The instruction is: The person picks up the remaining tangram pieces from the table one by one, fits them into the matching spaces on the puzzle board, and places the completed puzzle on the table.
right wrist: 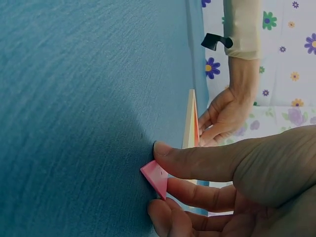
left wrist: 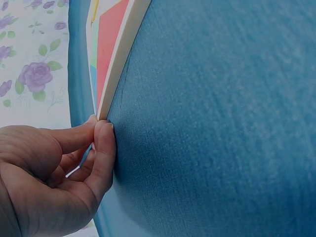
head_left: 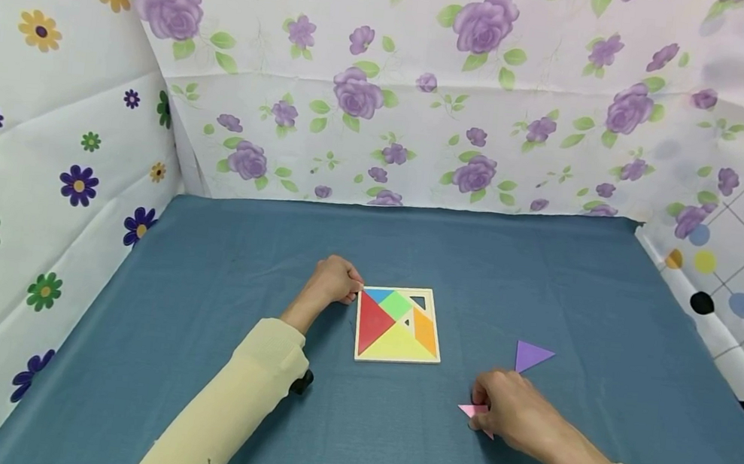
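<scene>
A square wooden tangram tray (head_left: 397, 361) lies on the cloth, holding a red triangle (head_left: 373, 323), a yellow triangle (head_left: 397, 344), and blue, green and orange pieces. Two triangular openings show at its upper right and centre. My left hand (head_left: 333, 279) pinches the tray's upper left corner between thumb and fingers, as the left wrist view (left wrist: 64, 173) shows close up. To the tray's lower right, my right hand (head_left: 517, 410) pinches a small pink triangle (right wrist: 156, 175) with thumb and fingertips, low over the cloth. Just beyond that hand lies a purple triangle (head_left: 531, 356).
Blue cloth (head_left: 241, 248) covers the table. A rose-patterned sheet (head_left: 354, 147) hangs behind it, with a flowered sheet (head_left: 30, 113) on the left and a dotted one (head_left: 735, 278) on the right.
</scene>
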The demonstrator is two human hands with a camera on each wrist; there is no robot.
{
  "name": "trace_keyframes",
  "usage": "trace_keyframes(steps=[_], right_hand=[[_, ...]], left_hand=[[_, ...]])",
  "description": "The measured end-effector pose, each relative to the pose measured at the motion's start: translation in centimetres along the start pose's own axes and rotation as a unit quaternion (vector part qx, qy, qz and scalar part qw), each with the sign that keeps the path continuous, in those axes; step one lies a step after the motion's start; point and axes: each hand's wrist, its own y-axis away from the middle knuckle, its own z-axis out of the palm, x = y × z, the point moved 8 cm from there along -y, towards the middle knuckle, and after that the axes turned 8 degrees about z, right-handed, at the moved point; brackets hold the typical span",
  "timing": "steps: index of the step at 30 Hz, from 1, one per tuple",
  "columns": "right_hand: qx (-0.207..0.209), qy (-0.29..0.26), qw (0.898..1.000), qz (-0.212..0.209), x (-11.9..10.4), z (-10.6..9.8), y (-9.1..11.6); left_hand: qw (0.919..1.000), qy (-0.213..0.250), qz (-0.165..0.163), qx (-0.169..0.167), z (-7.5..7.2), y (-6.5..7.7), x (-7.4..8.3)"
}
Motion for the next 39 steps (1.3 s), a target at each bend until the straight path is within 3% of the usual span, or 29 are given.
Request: trace_keyframes(steps=[9, 19, 27, 39], right_hand=[[0.000, -0.016, 1.000, -0.005, 0.2, 0.1, -0.1], [-0.003, -0.059, 0.997, -0.050, 0.3, 0.2, 0.0], [-0.006, -0.051, 0.998, -0.030, 0.7, 0.2, 0.2], [-0.010, -0.054, 0.996, -0.064, 0.3, -0.8, 0.3]], left_hand=[[1.0000, 0.001, 0.003, 0.002, 0.0, 0.1, 0.2], [1.0000, 0.002, 0.008, 0.005, -0.1, 0.6, 0.5], [0.9999, -0.005, 0.009, 0.005, -0.1, 0.4, 0.4], [0.9999, 0.002, 0.013, 0.003, -0.1, 0.7, 0.5]])
